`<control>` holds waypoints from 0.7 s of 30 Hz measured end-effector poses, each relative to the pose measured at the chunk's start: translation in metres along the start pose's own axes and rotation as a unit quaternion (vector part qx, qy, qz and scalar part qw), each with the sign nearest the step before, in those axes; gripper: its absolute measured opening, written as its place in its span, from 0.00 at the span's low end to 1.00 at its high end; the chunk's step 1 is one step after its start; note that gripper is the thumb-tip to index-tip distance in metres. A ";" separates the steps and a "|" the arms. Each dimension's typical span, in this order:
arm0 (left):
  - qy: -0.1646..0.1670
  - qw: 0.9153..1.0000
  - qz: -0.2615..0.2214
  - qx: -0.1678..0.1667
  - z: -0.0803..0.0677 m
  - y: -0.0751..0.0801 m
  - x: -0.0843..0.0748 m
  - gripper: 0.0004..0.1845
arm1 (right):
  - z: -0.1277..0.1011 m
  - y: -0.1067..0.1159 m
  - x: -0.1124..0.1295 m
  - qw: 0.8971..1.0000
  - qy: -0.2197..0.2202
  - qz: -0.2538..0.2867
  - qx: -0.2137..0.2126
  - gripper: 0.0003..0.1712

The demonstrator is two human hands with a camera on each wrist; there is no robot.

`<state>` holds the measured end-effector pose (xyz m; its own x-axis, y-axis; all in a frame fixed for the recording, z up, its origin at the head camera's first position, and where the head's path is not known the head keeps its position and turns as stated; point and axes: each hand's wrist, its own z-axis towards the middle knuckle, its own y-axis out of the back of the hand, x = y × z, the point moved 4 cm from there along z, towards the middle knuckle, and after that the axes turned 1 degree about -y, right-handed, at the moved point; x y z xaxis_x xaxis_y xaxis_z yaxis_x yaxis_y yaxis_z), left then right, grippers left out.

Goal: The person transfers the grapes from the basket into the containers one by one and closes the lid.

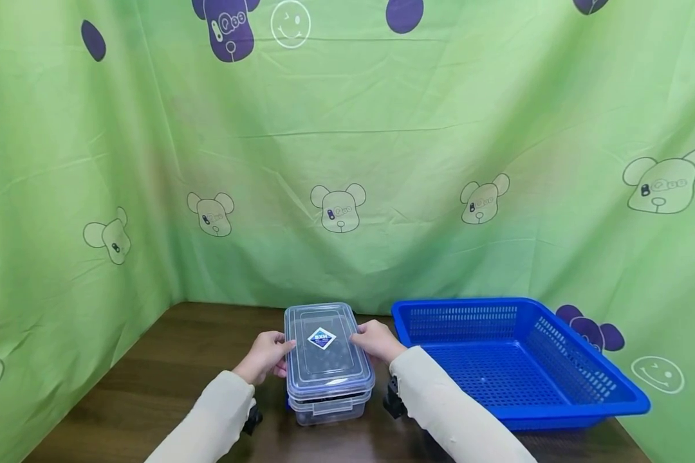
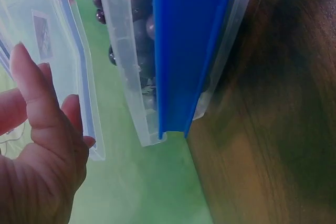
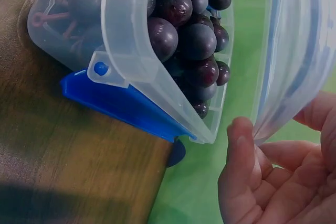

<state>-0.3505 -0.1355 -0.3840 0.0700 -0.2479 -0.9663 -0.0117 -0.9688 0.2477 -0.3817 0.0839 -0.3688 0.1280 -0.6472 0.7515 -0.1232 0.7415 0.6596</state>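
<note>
My left grip (image 1: 266, 354) and right grip (image 1: 378, 339) pinch one clear, rectangular plastic lid (image 1: 325, 361), held above one translucent plastic box (image 3: 123, 19), which stands on the brown wooden counter (image 1: 150, 366) and contains many smooth, round, dark grapes (image 3: 197, 41).

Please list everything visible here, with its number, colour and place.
lid: one, clear, held above the container
diamond label: one, blue-white, on the lid
container: one, clear, on the table
latches: two seen, blue, on the container's sides
grapes: many, dark purple, in the container
basket: one, blue, right of the container
table: one, brown, beneath
curtain: count unclear, green, around the table
wrist devices: two, black, below cuffs
sleeves: two, cream, on arms
hands: two, bare, gripping the lid
</note>
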 end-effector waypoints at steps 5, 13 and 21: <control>0.008 1.000 0.011 0.002 0.002 0.000 0.003 0.20 | 0.000 -0.001 0.003 0.999 0.003 -0.037 0.003 0.11; 0.009 1.000 0.019 0.000 0.004 0.001 0.008 0.21 | -0.001 -0.002 0.008 0.994 0.005 -0.112 -0.002 0.19; 0.002 0.999 0.046 0.011 0.003 -0.002 0.012 0.11 | -0.003 -0.002 0.011 0.987 -0.007 -0.163 -0.004 0.19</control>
<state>-0.3528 -0.1367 -0.3966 0.0713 -0.3357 -0.9393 -0.0404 -0.9419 0.3335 -0.3776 0.0758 -0.3618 0.1451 -0.8535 0.5004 -0.0700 0.4957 0.8657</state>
